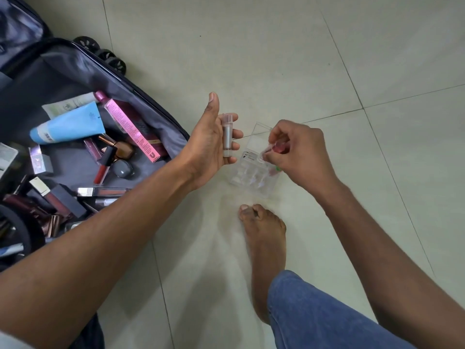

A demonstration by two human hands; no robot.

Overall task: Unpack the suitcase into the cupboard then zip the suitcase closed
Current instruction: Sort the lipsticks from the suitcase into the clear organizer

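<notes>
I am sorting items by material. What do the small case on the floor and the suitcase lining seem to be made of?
The small case looks like clear, glossy, rigid plastic: the floor tiles show through it. The suitcase lining looks like thin grey woven fabric with a slight sheen: it wrinkles and folds. The exact fibre cannot be told.

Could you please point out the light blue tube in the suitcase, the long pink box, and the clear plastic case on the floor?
light blue tube [71, 125]: head view, middle of its body.
long pink box [132, 131]: head view, middle of its printed face.
clear plastic case [251, 181]: head view, its lower tray part.
</notes>
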